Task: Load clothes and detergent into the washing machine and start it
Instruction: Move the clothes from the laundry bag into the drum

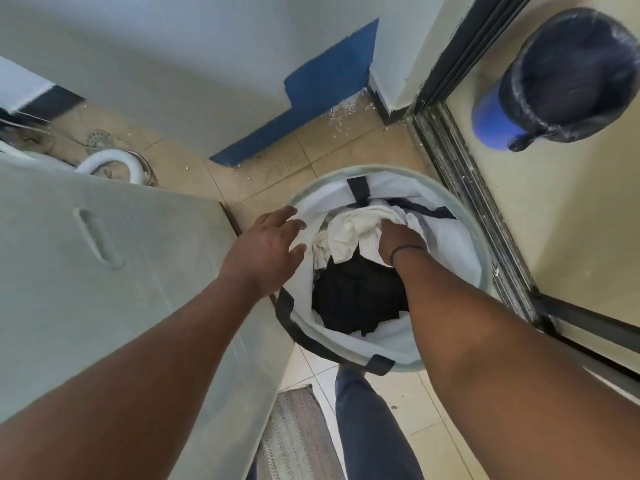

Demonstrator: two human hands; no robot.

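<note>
Clothes (349,258), soft and light, fill the hamper (450,209) beside the washer (104,271); my right hand (398,242) digs into white fabric, fingers hidden, grip untellable, while my left hand (266,251), fingers spread, touches the liner.

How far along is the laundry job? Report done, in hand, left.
Done: nothing visible. In hand: the right hand reaches into the laundry hamper among the white cloth and dark clothes; the left hand touches its liner. Left: loading, detergent, starting.
</note>
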